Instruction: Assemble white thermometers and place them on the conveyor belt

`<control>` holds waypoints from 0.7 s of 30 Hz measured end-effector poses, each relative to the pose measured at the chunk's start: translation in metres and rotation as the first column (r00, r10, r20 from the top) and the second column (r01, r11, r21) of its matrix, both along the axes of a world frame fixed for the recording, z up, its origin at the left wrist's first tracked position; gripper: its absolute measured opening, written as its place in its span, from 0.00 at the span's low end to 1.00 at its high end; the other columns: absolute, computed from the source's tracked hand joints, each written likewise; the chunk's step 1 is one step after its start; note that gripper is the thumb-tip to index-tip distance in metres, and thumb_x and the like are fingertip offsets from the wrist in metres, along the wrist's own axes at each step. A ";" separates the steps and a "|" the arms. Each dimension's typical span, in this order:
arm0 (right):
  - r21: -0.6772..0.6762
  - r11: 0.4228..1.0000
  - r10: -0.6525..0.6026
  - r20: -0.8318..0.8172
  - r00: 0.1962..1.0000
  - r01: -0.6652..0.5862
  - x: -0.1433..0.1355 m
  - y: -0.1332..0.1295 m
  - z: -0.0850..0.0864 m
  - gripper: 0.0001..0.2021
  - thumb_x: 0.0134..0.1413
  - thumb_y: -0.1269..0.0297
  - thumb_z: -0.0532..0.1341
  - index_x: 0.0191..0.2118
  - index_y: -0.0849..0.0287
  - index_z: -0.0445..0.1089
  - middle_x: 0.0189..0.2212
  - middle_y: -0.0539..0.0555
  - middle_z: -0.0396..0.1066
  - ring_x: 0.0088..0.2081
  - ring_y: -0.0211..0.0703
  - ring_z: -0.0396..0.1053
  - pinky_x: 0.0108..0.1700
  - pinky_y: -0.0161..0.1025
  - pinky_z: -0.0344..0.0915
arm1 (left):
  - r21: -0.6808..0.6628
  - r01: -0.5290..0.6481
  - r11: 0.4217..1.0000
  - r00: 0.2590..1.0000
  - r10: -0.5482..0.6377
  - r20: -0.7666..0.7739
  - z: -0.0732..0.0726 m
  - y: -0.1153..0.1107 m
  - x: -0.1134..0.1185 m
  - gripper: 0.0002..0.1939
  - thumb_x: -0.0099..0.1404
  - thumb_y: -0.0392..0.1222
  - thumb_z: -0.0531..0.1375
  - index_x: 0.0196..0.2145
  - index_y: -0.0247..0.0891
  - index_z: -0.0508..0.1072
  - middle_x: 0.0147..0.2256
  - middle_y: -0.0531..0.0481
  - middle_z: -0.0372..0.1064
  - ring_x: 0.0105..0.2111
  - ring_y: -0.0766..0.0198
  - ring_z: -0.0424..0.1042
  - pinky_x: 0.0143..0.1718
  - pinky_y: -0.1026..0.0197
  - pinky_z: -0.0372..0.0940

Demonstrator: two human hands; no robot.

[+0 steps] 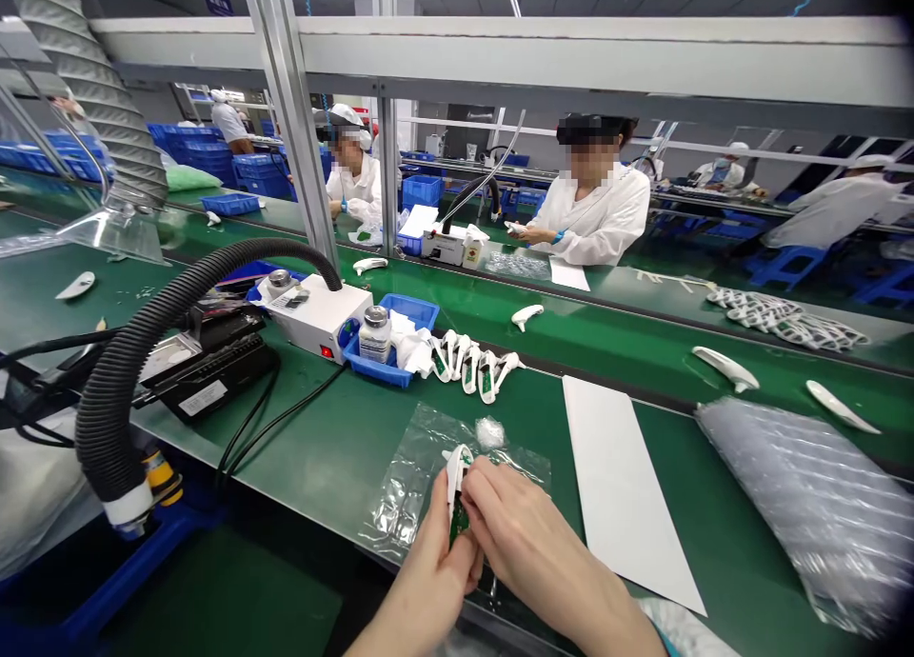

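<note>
A slim white plastic housing with a green circuit board inside stands upright in my left hand, its fingers closed around the lower part. My right hand is closed, with its fingertips pinched together against the housing's open side. Whatever lies between those fingertips is hidden. Beneath both hands a clear plastic bag is spread on the bench, and a small crumpled white wad rests on it. Several similar white housings with green boards lie in a row farther back.
A blue tray holds a metal-topped bottle and white tissues. Left of it are a white box and a black corrugated hose. Right lie white paper and bubble wrap. A co-worker sits beyond the green belt.
</note>
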State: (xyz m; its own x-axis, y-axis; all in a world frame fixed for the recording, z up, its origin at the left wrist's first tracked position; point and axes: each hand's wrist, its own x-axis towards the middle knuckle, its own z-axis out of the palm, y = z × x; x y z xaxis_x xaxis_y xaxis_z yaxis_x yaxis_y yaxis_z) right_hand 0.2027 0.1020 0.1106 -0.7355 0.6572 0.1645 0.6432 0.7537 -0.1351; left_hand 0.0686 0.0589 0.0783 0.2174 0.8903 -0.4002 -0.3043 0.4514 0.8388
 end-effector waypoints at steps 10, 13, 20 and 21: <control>-0.188 0.982 -0.064 -0.191 0.980 0.028 0.001 0.004 -0.012 0.08 0.61 0.76 0.50 0.34 0.56 0.52 0.31 0.51 0.61 0.30 0.42 0.61 0.30 0.38 0.57 | -0.039 -0.029 0.999 0.999 0.029 -0.014 -0.006 -0.001 0.004 0.47 0.61 0.46 0.56 0.66 0.35 0.29 0.22 0.59 0.55 0.24 0.67 0.51 0.27 0.61 0.47; -0.297 0.955 -0.112 -0.287 0.951 0.023 0.004 0.005 -0.018 0.09 0.62 0.76 0.50 0.34 0.55 0.51 0.31 0.49 0.60 0.30 0.40 0.60 0.30 0.36 0.56 | -0.019 -0.025 1.000 0.998 0.025 0.050 -0.003 0.002 0.003 0.42 0.60 0.42 0.55 0.65 0.35 0.37 0.20 0.61 0.53 0.22 0.68 0.48 0.26 0.61 0.44; -0.323 0.946 -0.127 -0.291 0.948 0.028 0.009 0.005 -0.015 0.10 0.59 0.78 0.50 0.34 0.55 0.52 0.31 0.48 0.61 0.29 0.39 0.61 0.29 0.35 0.53 | -0.039 -0.028 0.999 0.994 0.032 0.100 0.001 0.003 0.004 0.40 0.56 0.39 0.55 0.63 0.33 0.42 0.20 0.60 0.54 0.22 0.68 0.48 0.25 0.61 0.42; -0.287 0.957 -0.111 -0.266 0.957 0.032 0.008 0.005 -0.015 0.10 0.59 0.78 0.50 0.34 0.55 0.52 0.30 0.48 0.61 0.29 0.39 0.61 0.29 0.35 0.53 | -0.039 -0.024 0.999 0.997 0.027 0.074 0.000 0.003 0.003 0.41 0.57 0.40 0.54 0.64 0.33 0.40 0.19 0.61 0.54 0.22 0.68 0.48 0.25 0.61 0.42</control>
State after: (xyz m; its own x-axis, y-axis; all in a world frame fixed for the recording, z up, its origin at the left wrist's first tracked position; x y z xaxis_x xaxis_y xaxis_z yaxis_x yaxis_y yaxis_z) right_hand 0.2104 0.1072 0.0955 -0.6362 0.7550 0.1585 0.6010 0.6139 -0.5117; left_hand 0.0720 0.0619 0.0779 0.2255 0.8803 -0.4173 -0.3769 0.4739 0.7958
